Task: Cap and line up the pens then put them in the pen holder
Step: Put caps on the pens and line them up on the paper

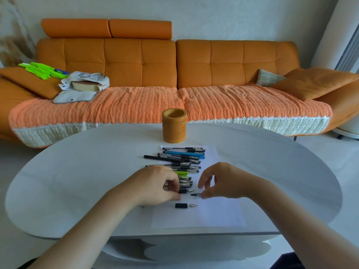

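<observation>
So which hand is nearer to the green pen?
Left. The left hand covers part of the green pen; the right hand is apart, to its right.

Pen holder point(174, 131): 1.
Paper sheet point(213, 216): 1.
Table point(77, 181): 1.
Hands: 2, namely left hand point(155, 185) and right hand point(223, 181).
Bare-tipped pens: 2. One is the near pen point(186, 206); the other is the held pen point(186, 191) at the left hand.
Loose cap point(195, 194): 1, at the right fingertips.
Capped row: blue pen point(184, 153) 1, green pen point(182, 173) 1, black pens point(184, 148) at least 9. The left hand covers part of the row, so the total is not readable.
Sofa point(233, 61): 1.
Headrests point(106, 28): 2.
Orange cushions point(314, 82): 2.
Checked cushion point(269, 77): 1.
Book point(84, 86): 1.
</observation>
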